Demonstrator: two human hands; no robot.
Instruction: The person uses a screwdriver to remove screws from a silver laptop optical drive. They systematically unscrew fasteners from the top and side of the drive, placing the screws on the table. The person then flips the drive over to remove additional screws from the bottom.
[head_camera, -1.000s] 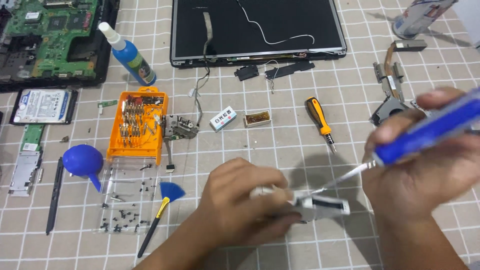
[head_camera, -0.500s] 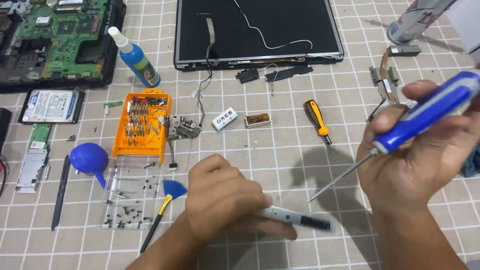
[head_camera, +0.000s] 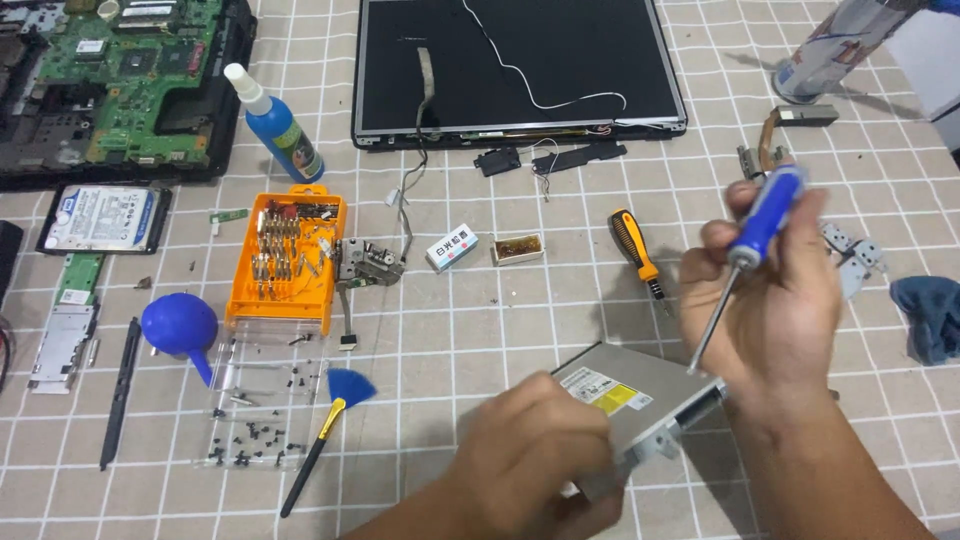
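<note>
My left hand grips the near end of a flat silver optical drive with a yellow and white sticker, lifted and tilted above the checked mat. My right hand holds a blue-handled screwdriver, its thin shaft slanting down to the drive's far edge. An orange-and-black screwdriver lies on the mat just left of my right hand.
A laptop screen panel lies at the top, a green motherboard top left. A blue bottle, an orange bit case, a clear screw tray, a blue blower, a brush, a hard drive and a blue cloth lie around.
My left hand turned the drive from edge-on to flat side up and raised it. My right hand swung the screwdriver more upright and brought it in closer.
</note>
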